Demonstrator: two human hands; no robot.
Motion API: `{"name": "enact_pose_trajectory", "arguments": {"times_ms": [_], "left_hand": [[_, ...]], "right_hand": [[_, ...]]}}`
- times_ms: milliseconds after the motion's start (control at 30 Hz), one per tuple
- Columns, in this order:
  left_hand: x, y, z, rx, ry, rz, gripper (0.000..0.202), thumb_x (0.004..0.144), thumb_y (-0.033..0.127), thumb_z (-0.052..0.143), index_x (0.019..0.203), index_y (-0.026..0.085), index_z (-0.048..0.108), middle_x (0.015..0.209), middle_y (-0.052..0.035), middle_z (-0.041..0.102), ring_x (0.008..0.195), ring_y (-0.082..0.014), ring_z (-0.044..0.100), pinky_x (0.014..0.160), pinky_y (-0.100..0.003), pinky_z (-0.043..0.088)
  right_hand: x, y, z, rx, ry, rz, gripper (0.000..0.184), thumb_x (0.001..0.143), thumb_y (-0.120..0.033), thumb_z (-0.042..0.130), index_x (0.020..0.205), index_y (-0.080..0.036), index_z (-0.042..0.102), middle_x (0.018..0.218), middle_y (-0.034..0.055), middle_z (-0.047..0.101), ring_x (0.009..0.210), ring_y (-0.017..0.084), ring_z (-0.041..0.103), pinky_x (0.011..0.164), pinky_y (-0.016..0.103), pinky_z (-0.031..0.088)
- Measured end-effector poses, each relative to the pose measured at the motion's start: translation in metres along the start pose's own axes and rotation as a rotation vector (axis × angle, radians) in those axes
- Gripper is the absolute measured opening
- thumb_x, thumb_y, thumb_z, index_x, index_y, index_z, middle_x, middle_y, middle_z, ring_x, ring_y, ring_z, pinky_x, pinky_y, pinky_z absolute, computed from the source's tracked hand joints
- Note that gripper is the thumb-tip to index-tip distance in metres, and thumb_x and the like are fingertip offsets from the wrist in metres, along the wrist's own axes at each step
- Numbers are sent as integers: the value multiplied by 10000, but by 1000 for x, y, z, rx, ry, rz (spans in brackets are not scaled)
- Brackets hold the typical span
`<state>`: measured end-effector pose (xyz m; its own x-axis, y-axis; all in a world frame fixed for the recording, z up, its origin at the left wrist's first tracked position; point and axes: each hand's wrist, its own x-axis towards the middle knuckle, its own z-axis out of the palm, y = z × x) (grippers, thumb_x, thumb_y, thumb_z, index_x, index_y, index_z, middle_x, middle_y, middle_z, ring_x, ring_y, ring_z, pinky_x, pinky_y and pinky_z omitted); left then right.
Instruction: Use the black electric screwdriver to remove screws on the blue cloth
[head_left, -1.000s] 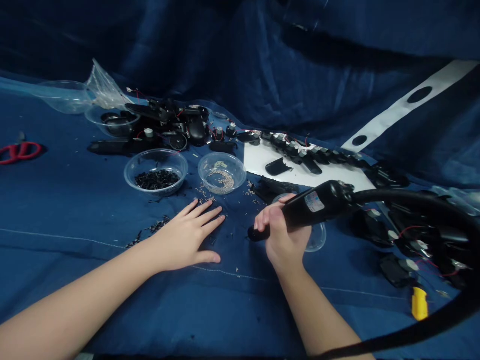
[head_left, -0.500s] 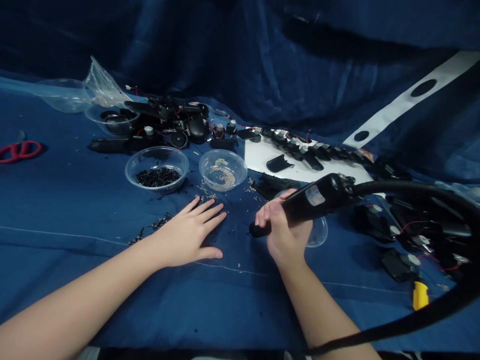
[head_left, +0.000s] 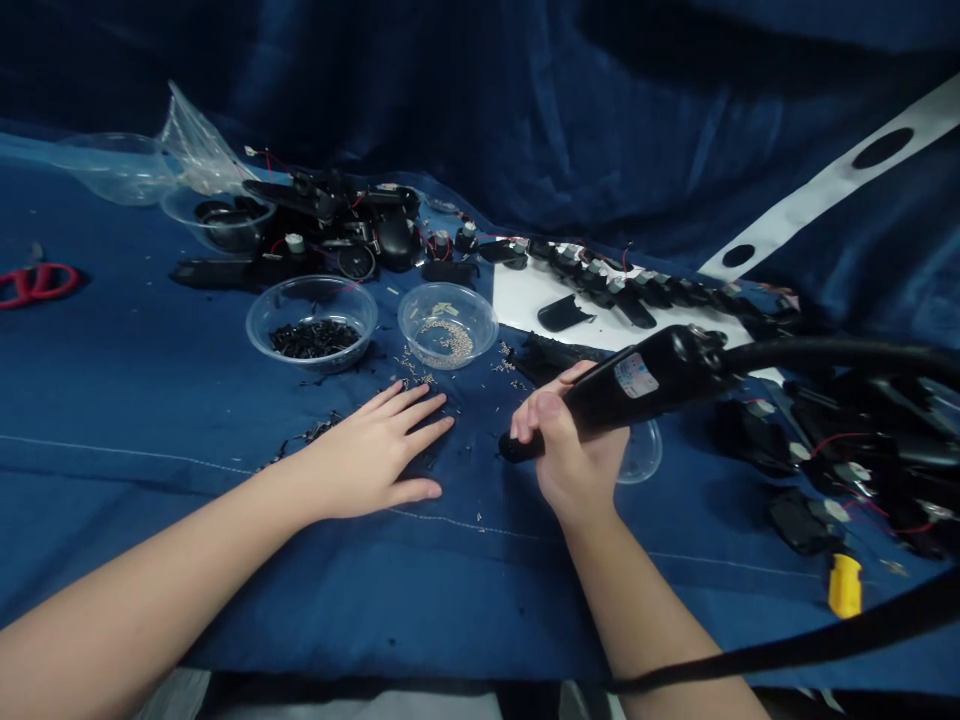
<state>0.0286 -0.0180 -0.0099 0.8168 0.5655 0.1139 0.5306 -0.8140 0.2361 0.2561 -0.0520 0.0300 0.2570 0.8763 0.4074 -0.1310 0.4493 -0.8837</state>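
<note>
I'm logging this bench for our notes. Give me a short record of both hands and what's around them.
left hand: left hand lies flat on blue cloth, near loose screws
right hand: right hand grips corded electric screwdriver
nearby: clear bowl of black screws; clear bowl of silver screws
rest: black parts on white sheet; red scissors; yellow object
</note>
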Motion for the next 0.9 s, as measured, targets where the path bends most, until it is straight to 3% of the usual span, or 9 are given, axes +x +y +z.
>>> {"name": "enact_pose_trajectory", "arguments": {"times_ms": [167,367,500,633,900], "left_hand": [[2,5,-9,-16,-6,47,537,994,534,603,1452,253,611,1605,-126,479,1514,-358,404,1246,-592,356],[2,10,-13,-45,15,96,393,967,433,670,1319,262,708,1507,-134,568,1406,-370,521,1168,-585,456],[2,11,-15,-65,30,122,326,960,403,679,1242,257,751,1463,-120,600,1375,-363,536,1163,-568,461],[2,11,-17,-92,47,136,251,977,379,653,1160,267,784,1371,-91,655,1333,-340,556,1136,-530,479],[2,13,-19,-115,18,111,262,989,364,630,1189,258,763,1275,-86,686,1171,-293,629,1015,-475,518]], "right_hand": [[-1,-2,0,8,-20,7,227,905,-230,716,1032,-248,529,658,-98,599,501,90,572,496,248,511],[-4,-3,-1,-20,-77,12,244,906,-216,717,1061,-251,532,658,-103,593,519,87,578,548,259,526],[-4,-3,-3,-51,-92,13,237,918,-208,705,1071,-253,530,654,-103,600,542,85,584,619,280,548],[-2,-2,-5,-11,-86,34,223,918,-235,709,1040,-252,523,667,-95,600,524,85,574,528,246,510],[1,4,-9,39,-60,64,262,925,-280,708,1070,-249,492,663,-95,591,532,97,581,558,267,534]]}}
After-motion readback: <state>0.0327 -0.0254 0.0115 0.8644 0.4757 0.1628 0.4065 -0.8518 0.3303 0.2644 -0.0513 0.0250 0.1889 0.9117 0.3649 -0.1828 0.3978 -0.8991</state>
